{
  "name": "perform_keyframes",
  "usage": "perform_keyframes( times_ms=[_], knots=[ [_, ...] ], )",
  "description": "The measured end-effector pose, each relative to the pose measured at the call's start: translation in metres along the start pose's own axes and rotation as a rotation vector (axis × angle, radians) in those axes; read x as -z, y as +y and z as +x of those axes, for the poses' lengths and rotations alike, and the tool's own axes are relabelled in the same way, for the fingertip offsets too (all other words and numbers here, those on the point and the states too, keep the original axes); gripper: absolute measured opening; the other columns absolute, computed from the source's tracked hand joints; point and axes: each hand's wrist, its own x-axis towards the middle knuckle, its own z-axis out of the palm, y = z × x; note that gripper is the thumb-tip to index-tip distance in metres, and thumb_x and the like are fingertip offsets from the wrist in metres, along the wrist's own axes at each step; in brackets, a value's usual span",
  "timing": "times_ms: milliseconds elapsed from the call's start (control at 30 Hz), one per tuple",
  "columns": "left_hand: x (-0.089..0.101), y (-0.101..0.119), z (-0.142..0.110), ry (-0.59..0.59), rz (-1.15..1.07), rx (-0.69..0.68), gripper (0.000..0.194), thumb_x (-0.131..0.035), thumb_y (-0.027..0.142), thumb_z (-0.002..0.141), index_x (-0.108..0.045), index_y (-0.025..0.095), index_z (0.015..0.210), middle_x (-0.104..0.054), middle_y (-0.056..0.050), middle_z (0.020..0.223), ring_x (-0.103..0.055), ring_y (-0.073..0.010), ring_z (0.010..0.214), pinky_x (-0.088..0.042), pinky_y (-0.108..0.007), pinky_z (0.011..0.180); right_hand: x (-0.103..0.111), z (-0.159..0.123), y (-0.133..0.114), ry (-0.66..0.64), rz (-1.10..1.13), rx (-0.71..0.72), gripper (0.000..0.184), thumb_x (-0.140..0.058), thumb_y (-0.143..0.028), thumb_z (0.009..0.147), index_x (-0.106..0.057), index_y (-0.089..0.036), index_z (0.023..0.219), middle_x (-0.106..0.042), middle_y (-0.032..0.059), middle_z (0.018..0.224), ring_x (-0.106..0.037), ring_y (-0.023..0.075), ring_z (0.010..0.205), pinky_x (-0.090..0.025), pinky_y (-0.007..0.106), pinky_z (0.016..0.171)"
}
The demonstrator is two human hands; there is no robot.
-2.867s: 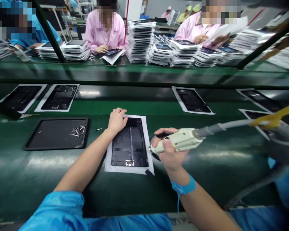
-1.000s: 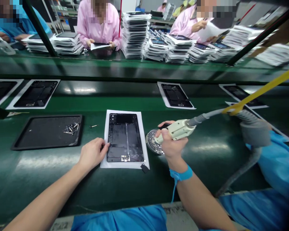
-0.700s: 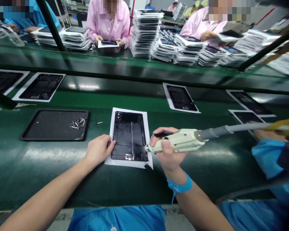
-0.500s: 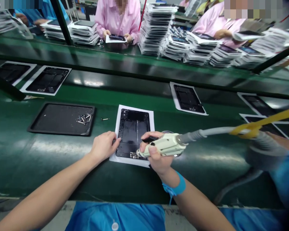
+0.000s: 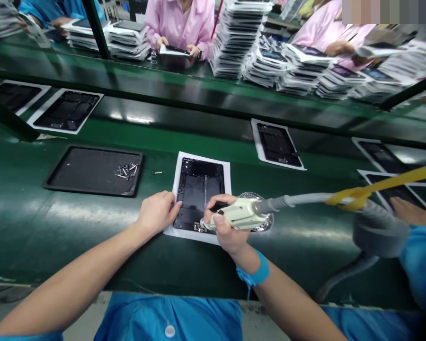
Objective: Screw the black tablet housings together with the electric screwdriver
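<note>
A blue wrist strap (image 5: 257, 271) circles the wrist of the right hand (image 5: 234, 239), whose fingers are wrapped around a pale power screwdriver (image 5: 243, 214). Its tip is at a small circuit board (image 5: 199, 227) in the near end of a black tablet shell (image 5: 195, 189), which lies flat on a white sheet (image 5: 227, 177) on the green surface (image 5: 145, 270). At its left edge rests the thumb of the left hand (image 5: 158, 210); whether the curled fingers pinch the sheet cannot be told. A round dish (image 5: 268, 222) shows partly behind the screwdriver. To the left, a black tray (image 5: 88, 170) holds loose small parts (image 5: 127, 171). Farther off lie other shells (image 5: 277, 142); beyond them, a co-worker in pink (image 5: 181, 19) sits beside a tall stack (image 5: 239, 40).
</note>
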Motion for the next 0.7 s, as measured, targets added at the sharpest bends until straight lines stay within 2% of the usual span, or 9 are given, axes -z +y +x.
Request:
perform_keyframes(
  times_ms=[133, 267, 467, 567, 700],
  knots=[
    [0.003, 0.008, -0.001, -0.034, 0.030, 0.020, 0.025, -0.048, 0.038, 0.103, -0.064, 0.021, 0.092, -0.073, -0.005, 0.098, -0.070, -0.0234, 0.093, -0.046, -0.031, 0.072, 0.000, -0.003, 0.006, -0.006, -0.010, -0.003, 0.022, -0.071, -0.028, 0.090, -0.062, -0.025, 0.110, -0.065, 0.0000, 0.091, -0.062, 0.0107, 0.057, -0.055, 0.028, 0.054],
    [0.004, 0.015, 0.000, -0.070, 0.053, 0.059, 0.027, -0.040, 0.032, 0.104, -0.064, 0.020, 0.099, -0.073, -0.009, 0.103, -0.071, -0.0244, 0.093, -0.048, -0.031, 0.073, 0.003, 0.001, 0.003, 0.023, 0.028, -0.062, 0.026, -0.071, -0.032, 0.090, -0.059, -0.024, 0.111, -0.067, 0.0012, 0.095, -0.064, 0.0107, 0.055, -0.055, 0.026, 0.049],
    [0.005, 0.015, 0.003, -0.071, 0.050, 0.140, 0.028, -0.040, 0.032, 0.103, -0.065, 0.020, 0.099, -0.076, -0.009, 0.099, -0.073, -0.0255, 0.092, -0.049, -0.032, 0.075, 0.035, 0.007, -0.029, 0.179, 0.086, 0.057, 0.022, -0.071, -0.030, 0.089, -0.064, -0.025, 0.109, -0.067, 0.0005, 0.093, -0.064, 0.0106, 0.050, -0.055, 0.025, 0.043],
    [0.006, 0.016, 0.004, -0.065, 0.048, 0.170, 0.026, -0.043, 0.032, 0.101, -0.066, 0.021, 0.098, -0.077, -0.008, 0.095, -0.074, -0.0260, 0.091, -0.049, -0.031, 0.075, 0.051, -0.001, -0.035, 0.171, 0.051, 0.030, 0.023, -0.073, -0.030, 0.088, -0.065, -0.024, 0.109, -0.067, 0.0013, 0.094, -0.065, 0.0115, 0.051, -0.056, 0.027, 0.043],
    [0.008, 0.019, 0.004, -0.053, 0.041, 0.184, 0.025, -0.044, 0.031, 0.100, -0.067, 0.021, 0.099, -0.078, -0.008, 0.097, -0.074, -0.0269, 0.092, -0.049, -0.032, 0.074, 0.057, -0.013, -0.031, 0.135, 0.001, -0.035, 0.024, -0.073, -0.030, 0.087, -0.064, -0.023, 0.108, -0.067, 0.0017, 0.091, -0.064, 0.0120, 0.051, -0.055, 0.027, 0.043]
  ],
)
